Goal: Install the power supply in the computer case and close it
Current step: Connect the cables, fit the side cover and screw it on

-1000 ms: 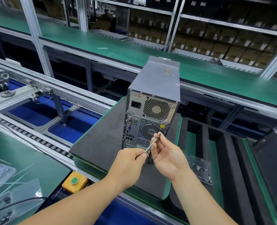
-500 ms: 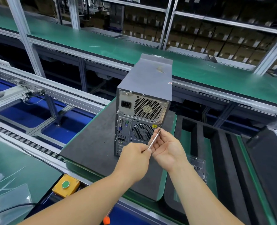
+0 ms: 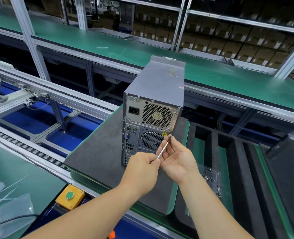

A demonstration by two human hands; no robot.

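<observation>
A grey computer case stands upright on a dark foam mat, its rear panel facing me. The power supply, with its honeycomb fan grille and power socket, sits in the top of the rear panel. My left hand grips the handle end of a thin screwdriver. My right hand pinches the shaft near its tip. The tip touches the rear panel's right edge, just below the power supply, beside a yellow warning sticker.
A yellow box with a green button sits at the near edge. A roller conveyor runs on the left, a green belt behind the case. Black foam trays and a clear bag of parts lie to the right.
Both hands have lifted the screwdriver tip up and right, from mid-air in front of the lower fan to the rear panel's right edge. The camera view has shifted slightly.
</observation>
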